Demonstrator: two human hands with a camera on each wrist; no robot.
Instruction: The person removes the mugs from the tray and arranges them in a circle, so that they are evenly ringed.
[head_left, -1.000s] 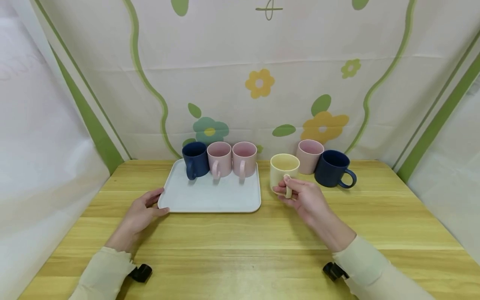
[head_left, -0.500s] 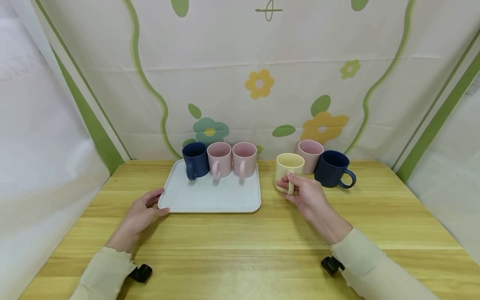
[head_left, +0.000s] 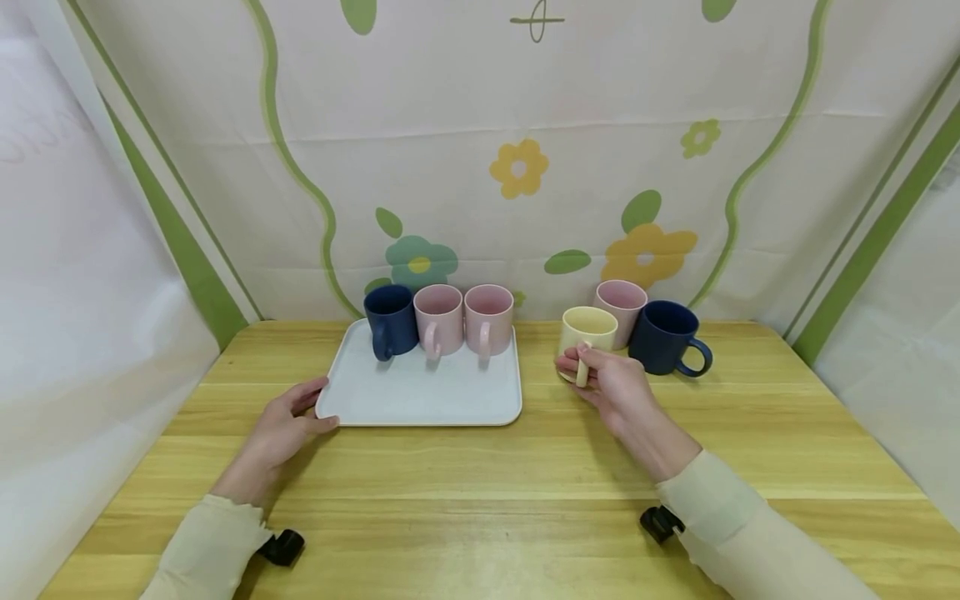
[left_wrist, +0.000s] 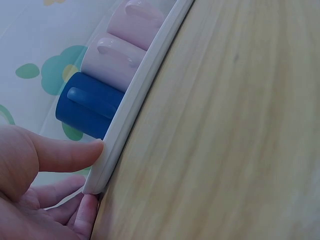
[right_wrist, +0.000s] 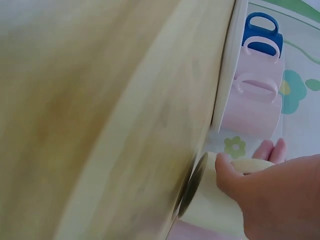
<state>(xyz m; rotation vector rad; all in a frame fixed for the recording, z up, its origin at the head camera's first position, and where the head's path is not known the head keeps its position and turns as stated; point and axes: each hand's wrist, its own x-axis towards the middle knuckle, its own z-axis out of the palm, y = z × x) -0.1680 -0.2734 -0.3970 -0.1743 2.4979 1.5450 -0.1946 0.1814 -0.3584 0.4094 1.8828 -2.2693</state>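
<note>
My left hand (head_left: 279, 427) grips the near left corner of a white rectangular tray (head_left: 420, 396), thumb at the rim and fingers at the edge in the left wrist view. On the tray's back half stand a navy mug (head_left: 397, 325) and two pink mugs (head_left: 442, 321), side by side with handles toward me. To the right of the tray, my right hand (head_left: 622, 392) holds a pale yellow mug (head_left: 600, 337) by its handle, close over the table. The right wrist view shows the yellow mug's base (right_wrist: 194, 185) near the tabletop.
Behind the yellow mug stands another pink mug (head_left: 628, 317), partly hidden. Beside it on the right is a second navy mug (head_left: 660, 343), handle turned right. The wooden table (head_left: 480, 500) ends at a patterned cloth backdrop (head_left: 420, 167); white cloth hangs on both sides.
My right hand has moved the yellow mug a short way to the right, toward the pink and navy mugs there. The left hand and the tray have stayed put.
</note>
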